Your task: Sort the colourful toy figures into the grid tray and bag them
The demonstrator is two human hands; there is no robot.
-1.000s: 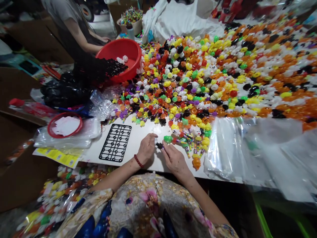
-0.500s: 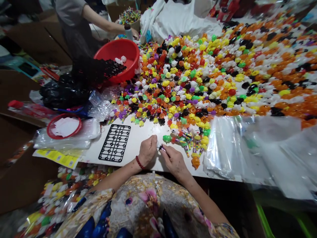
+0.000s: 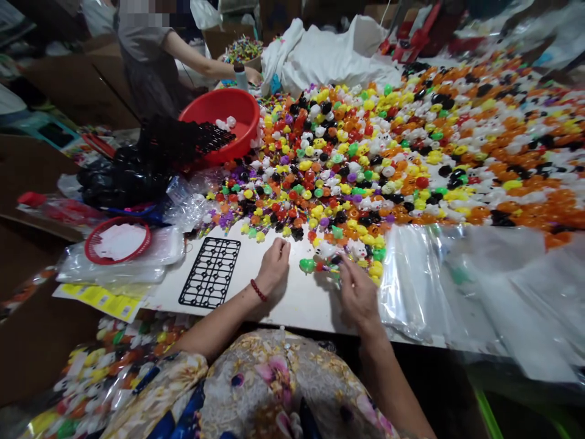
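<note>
My left hand (image 3: 273, 265), a red bead bracelet (image 3: 258, 291) on its wrist, is raised over the white tabletop (image 3: 304, 302) with its fingers closed. What they hold, if anything, is hidden. My right hand (image 3: 359, 291) reaches to a small group of plastic toys on candy-filled tubes, fingertips closed at a small dark-ended toy (image 3: 337, 259). Beside those fingertips lie a green-topped toy (image 3: 308, 265), a white figure-topped toy (image 3: 325, 249) and yellow ones (image 3: 375, 269). A black plastic grid (image 3: 210, 272) lies flat left of my left hand.
A large heap of colourful plastic toys (image 3: 365, 164) covers the table's far side. Clear plastic bags (image 3: 415, 286) lie at right. A red basin (image 3: 247, 113), a small red basket (image 3: 145, 241) and a black bag (image 3: 121, 180) stand left. A co-worker's arm (image 3: 201, 58) reaches in behind.
My hands were together at a small dark-and-white piece and have parted. The right moved right to the toy group; the left stayed near its place, fingers closed. The view tilted up slightly.
</note>
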